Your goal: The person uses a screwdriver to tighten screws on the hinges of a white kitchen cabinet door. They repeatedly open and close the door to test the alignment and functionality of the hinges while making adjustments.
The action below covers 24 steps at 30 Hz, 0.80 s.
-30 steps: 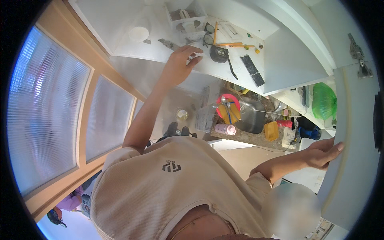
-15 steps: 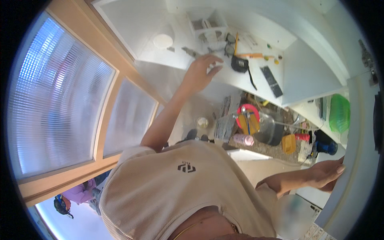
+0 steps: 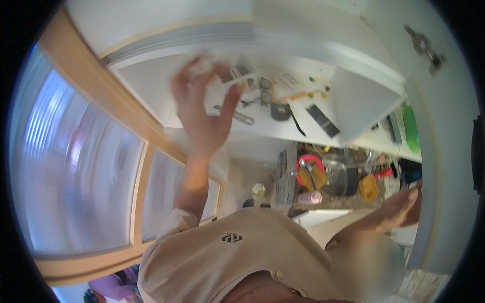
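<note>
My left hand, blurred by motion, is raised with spread, curved fingers before a white cabinet shelf; I see nothing in it. Beside and behind it lie a utility knife, glasses, a black tape measure, yellow pencils and a black strip. My right hand grips the edge of a white cabinet door at the right, its fingers partly behind it.
A wood-framed ribbed-glass door fills the left. Below the shelf are a sink, pink basin, bottle and yellow container. Another person in purple is at lower left. A green bag is at right.
My left hand has lifted from the shelf front and moved leftward, fingers spreading. The view has shifted, showing more of the upper cabinet. My right hand stays at the door edge.
</note>
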Available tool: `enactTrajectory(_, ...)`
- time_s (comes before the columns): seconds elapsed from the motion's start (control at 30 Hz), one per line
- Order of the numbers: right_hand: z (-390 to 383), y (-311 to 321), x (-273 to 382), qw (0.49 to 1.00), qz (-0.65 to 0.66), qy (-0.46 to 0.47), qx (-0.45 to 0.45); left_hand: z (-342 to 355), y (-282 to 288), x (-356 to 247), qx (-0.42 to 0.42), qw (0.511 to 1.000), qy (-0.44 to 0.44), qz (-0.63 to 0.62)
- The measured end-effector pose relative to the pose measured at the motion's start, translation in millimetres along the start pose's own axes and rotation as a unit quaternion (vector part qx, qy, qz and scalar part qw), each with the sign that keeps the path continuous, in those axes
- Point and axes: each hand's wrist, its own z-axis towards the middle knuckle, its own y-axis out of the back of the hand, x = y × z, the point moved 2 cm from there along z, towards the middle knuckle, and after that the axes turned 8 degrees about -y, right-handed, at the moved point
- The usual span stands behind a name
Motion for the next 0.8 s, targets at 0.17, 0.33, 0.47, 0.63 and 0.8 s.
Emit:
enactTrajectory(0.17,4,-15,9,0.998,-0.014,0.019,0.054,106,-32,-17,-0.174,0.946,-0.189,0.2)
enactTrajectory(0.33,-24,-31,11,0.99,-0.043,-0.135,-0.013,138,-76,-19,-0.179,0.949,-0.144,0.218)
enactTrajectory(0.47,-44,-22,1,0.97,-0.083,-0.227,0.015,143,-75,-14,-0.131,0.962,-0.097,0.219)
enactTrajectory(0.63,-32,-14,-63,0.915,-0.246,-0.281,0.153,141,-54,-4,-0.107,0.959,-0.097,0.243)
enactTrajectory(0.8,-17,1,-199,0.815,-0.532,-0.084,0.217,146,-53,-24,-0.062,0.978,-0.057,0.191)
